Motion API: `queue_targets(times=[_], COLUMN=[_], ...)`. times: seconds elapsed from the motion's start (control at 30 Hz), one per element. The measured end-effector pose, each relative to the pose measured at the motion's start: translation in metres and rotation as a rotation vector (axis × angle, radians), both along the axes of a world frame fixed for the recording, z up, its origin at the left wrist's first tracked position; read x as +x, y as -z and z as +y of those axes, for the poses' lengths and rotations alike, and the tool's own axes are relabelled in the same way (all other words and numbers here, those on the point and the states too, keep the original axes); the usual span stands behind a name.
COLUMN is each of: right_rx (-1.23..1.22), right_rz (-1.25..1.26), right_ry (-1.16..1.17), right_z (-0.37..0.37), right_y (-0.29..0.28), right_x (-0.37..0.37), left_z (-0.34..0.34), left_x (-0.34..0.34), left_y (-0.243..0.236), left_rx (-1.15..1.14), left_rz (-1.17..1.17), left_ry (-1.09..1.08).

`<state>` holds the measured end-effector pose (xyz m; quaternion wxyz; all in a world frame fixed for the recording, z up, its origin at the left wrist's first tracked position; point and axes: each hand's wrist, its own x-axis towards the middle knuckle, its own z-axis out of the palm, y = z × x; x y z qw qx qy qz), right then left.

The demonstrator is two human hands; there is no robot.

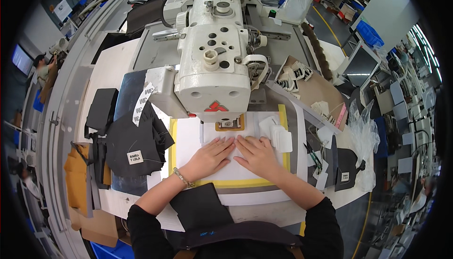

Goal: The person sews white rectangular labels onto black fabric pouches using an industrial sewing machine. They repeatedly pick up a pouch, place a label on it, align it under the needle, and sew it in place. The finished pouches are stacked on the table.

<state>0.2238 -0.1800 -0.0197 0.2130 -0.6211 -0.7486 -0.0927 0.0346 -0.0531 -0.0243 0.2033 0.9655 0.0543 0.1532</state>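
One white sewing machine point(214, 46) stands at the bench's far edge; two hands, left hand point(211, 157) and right hand point(257, 155); one cardboard tray point(321, 91) of labels; two blue crates point(368, 33).

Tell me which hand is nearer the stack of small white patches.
Right. The right hand lies just left of the stack of small white patches; the left hand is farther left, beyond it.
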Motion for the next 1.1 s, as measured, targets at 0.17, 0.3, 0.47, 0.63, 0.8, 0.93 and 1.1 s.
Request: queue_targets(times=[0.17,0.3,0.47,0.63,0.8,0.93,1.1], right_rx=[-0.06,-0.145,-0.171,-0.196,-0.181,-0.173,-0.127], right_rz=[0.019,0.016,0.012,0.012,0.002,-0.005,-0.029], right_ry=[0.051,0.086,0.094,0.092,0.085,0.079,0.086], right_z=[-0.004,-0.001,0.004,0.007,0.005,0.003,0.004], right_y=[0.001,0.001,0.0,0.003,0.004,0.004,0.003], right_x=[-0.002,-0.001,0.001,0.003,0.003,0.002,0.003], left_z=[0.002,0.006,0.009,0.008,0.006,0.005,0.005], left_x=[0.001,0.006,0.008,0.008,0.008,0.009,0.01], left_y=[-0.002,-0.005,0.0,0.0,0.002,0.002,0.002], left_rx=[0.014,0.021,0.044,0.106,0.095,0.101,0.105], left_rz=[0.024,0.031,0.115,0.065,0.091,0.107,0.117], left_ry=[-0.03,-0.104,-0.153,-0.192,-0.212,-0.219,-0.221])
